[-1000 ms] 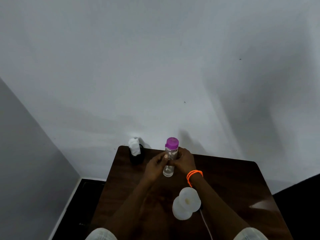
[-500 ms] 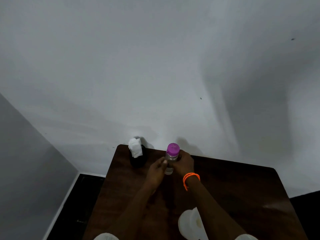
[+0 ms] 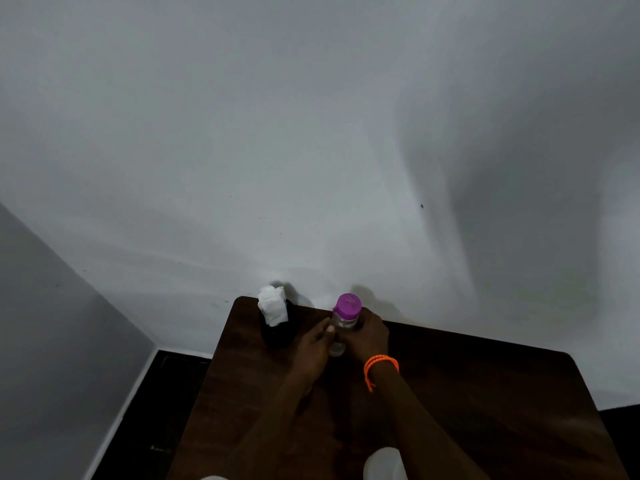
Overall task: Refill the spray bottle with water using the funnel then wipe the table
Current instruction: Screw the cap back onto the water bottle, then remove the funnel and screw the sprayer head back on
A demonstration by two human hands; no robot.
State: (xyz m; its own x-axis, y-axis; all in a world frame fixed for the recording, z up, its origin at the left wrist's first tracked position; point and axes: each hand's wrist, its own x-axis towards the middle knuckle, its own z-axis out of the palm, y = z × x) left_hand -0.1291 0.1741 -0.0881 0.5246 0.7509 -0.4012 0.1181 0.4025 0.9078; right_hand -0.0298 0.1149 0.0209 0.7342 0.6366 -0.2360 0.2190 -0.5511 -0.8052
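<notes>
A clear bottle (image 3: 343, 323) with a purple cap stands upright near the far edge of the dark wooden table (image 3: 485, 393). My left hand (image 3: 317, 344) touches its left side with the fingertips. Wrapped around its right side is my right hand (image 3: 370, 336), with an orange band on the wrist. A white funnel-like thing (image 3: 382, 464) shows only partly at the bottom edge, between my forearms. White crumpled tissue (image 3: 273, 309) sits on top of a black holder (image 3: 277, 332) at the table's far left corner.
The table stands against a white wall (image 3: 311, 133). To its left the dark floor (image 3: 145, 410) and a white skirting board show. The table's right part lies bare.
The view has tilted up, so the white funnel-like thing has slid almost out at the bottom. Both hands stay on the bottle, which stands nearer the far edge than before.
</notes>
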